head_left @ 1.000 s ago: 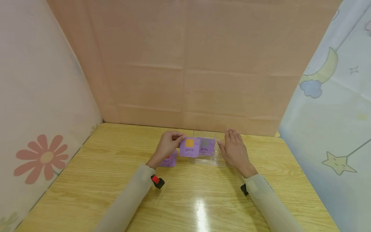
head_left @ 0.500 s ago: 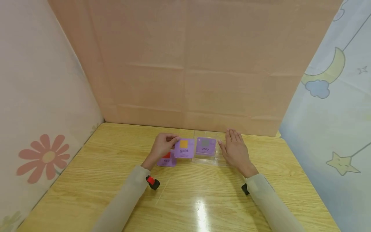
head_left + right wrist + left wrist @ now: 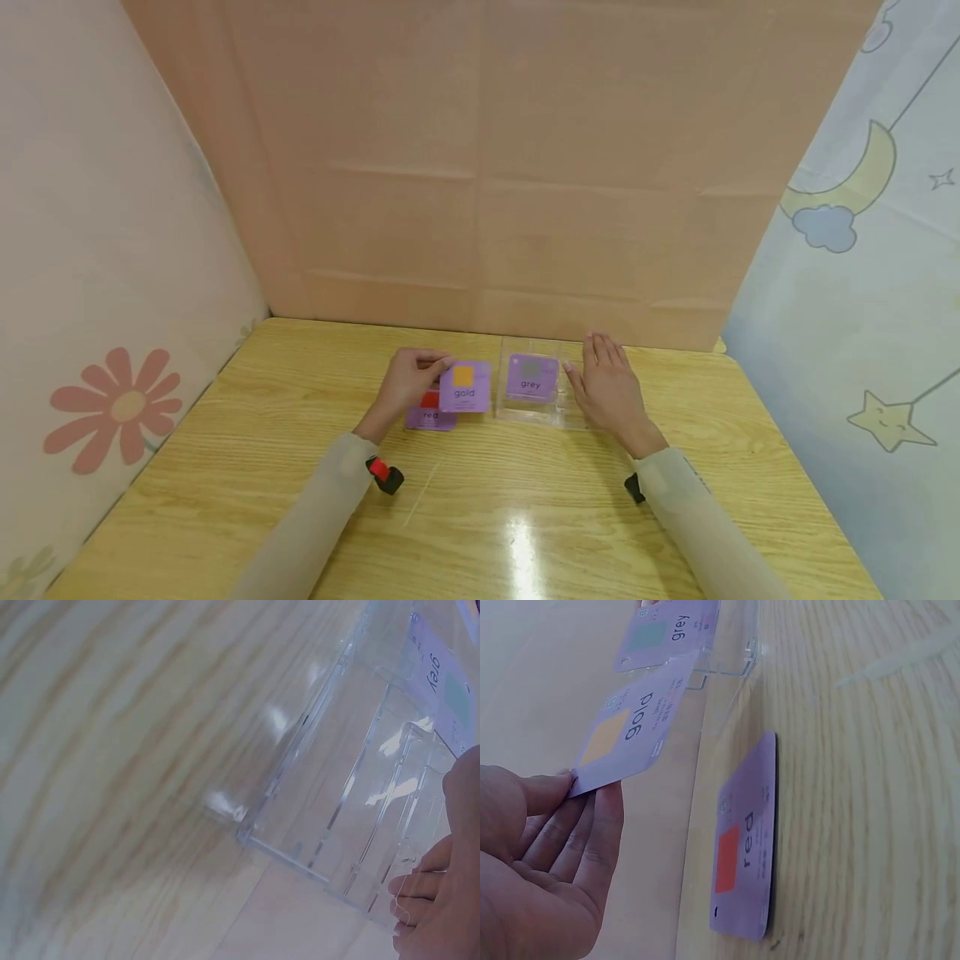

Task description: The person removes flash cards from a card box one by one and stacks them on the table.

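Observation:
My left hand (image 3: 407, 383) pinches the "gold" card (image 3: 465, 393) by its upper left edge, thumb on its face; the card is a purple square with a gold patch. It hangs in the air, partly covering the "red" card (image 3: 739, 847) that lies on the table. To the right stands a clear plastic rack (image 3: 360, 802) with stepped tiers, and the "grey" card (image 3: 533, 382) leans in it. My right hand (image 3: 611, 392) rests at the rack's right side with its fingers straight, touching the clear plastic.
The wooden table (image 3: 615, 517) ends at the back against a brown paper screen (image 3: 480, 208). Patterned cloth walls (image 3: 862, 333) stand at the left and right. A thin pale strip (image 3: 422, 493) lies on the table in front of the cards.
The left hand has drawn the gold card to the left, away from the grey card and the rack. The grey card now shows whole. My right hand has stayed in place.

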A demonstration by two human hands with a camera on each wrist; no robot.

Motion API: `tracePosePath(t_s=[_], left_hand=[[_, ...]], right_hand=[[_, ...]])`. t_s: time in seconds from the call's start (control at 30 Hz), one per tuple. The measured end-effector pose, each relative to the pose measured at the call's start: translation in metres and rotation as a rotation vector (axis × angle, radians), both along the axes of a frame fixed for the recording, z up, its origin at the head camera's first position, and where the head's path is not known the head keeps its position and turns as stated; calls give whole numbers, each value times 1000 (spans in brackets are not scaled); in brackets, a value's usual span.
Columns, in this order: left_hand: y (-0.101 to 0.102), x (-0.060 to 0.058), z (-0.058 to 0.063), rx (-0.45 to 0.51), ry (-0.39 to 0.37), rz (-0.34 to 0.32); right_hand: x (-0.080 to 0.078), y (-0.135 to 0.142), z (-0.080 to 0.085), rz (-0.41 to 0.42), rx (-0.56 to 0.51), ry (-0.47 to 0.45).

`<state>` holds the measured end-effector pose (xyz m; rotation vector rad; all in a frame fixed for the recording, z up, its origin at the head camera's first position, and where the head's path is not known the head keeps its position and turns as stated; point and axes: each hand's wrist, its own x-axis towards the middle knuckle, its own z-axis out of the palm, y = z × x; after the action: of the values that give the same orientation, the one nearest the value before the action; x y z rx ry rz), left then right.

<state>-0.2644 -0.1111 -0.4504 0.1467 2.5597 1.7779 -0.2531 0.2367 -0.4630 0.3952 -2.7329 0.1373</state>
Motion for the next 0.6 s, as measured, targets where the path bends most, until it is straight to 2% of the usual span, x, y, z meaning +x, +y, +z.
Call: tracePosePath(t_s=[0.33,0.6], left_hand=[[-11,-2,-10,8,-46,14],[-18,-2,-13,-12,-38,16]], right_hand=[[0,0,1,-6,-1,-3],[1,0,1,-8,2,-2]])
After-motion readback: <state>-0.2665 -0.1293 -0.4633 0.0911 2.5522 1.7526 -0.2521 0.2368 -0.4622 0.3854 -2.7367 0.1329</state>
